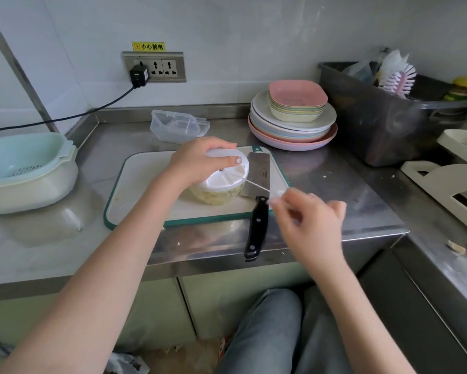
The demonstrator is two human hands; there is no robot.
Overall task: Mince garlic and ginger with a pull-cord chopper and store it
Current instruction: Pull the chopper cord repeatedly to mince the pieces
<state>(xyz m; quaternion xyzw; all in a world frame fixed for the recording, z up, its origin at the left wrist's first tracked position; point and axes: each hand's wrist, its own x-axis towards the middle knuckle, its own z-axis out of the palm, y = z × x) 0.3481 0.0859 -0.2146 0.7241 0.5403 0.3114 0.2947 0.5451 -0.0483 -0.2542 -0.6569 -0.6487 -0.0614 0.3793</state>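
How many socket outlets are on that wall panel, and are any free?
3. All sit in one row on the wall panel: the left one holds a black adapter, the middle socket and right socket are free.

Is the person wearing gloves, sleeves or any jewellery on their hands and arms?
No. The left hand and right hand are bare, without gloves, rings or watch. Both forearms are uncovered as far as the picture shows, with no sleeves visible. The right hand is motion-blurred.

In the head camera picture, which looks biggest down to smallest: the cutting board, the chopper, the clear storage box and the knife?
1. cutting board
2. knife
3. chopper and clear storage box: look alike; the box sits farther away, so unsure.
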